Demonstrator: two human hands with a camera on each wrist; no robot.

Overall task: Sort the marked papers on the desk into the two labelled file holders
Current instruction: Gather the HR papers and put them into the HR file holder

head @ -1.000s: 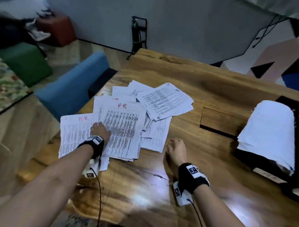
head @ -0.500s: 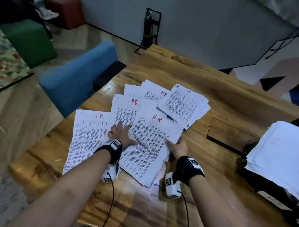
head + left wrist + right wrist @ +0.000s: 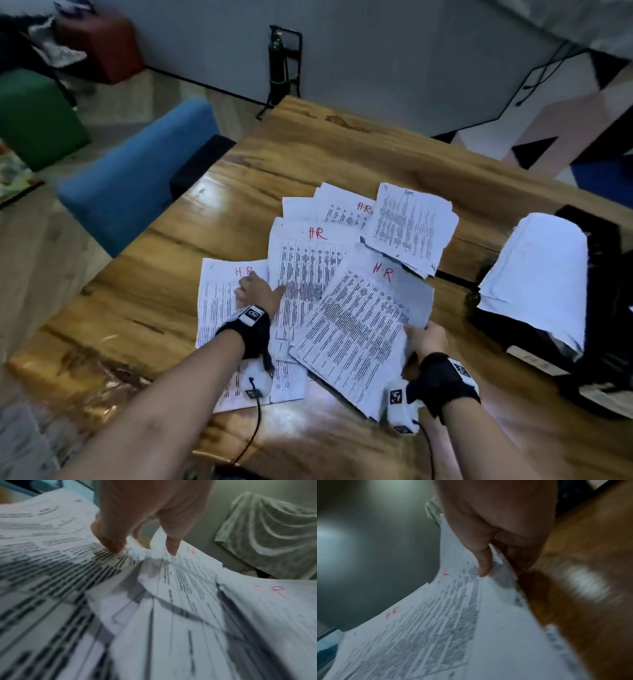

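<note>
Several printed papers marked "HR" in red lie spread over the wooden desk [image 3: 308,161]. My right hand [image 3: 423,337] pinches the right edge of a tilted stack of HR sheets [image 3: 356,329], thumb on top [image 3: 483,566], lifting that side off the desk. My left hand [image 3: 258,289] lies flat with spread fingers [image 3: 171,546] on the leftmost HR sheet [image 3: 219,301] and the middle HR sheet [image 3: 308,260]. Another sheaf [image 3: 411,229] sits at the back right of the pile. A black file holder [image 3: 609,308] at the right holds white papers [image 3: 537,274].
A blue chair [image 3: 137,178] stands off the desk's left edge, with a green pouf [image 3: 34,116] and a red stool [image 3: 102,44] beyond on the floor. A black stand [image 3: 284,65] rises at the desk's far corner. A dark slot [image 3: 452,277] is cut in the desktop.
My right hand has taken hold of the HR stack and drawn it right, raising its edge. My left hand slid onto the leftmost sheets. The view swung right, showing more of the file holder.
</note>
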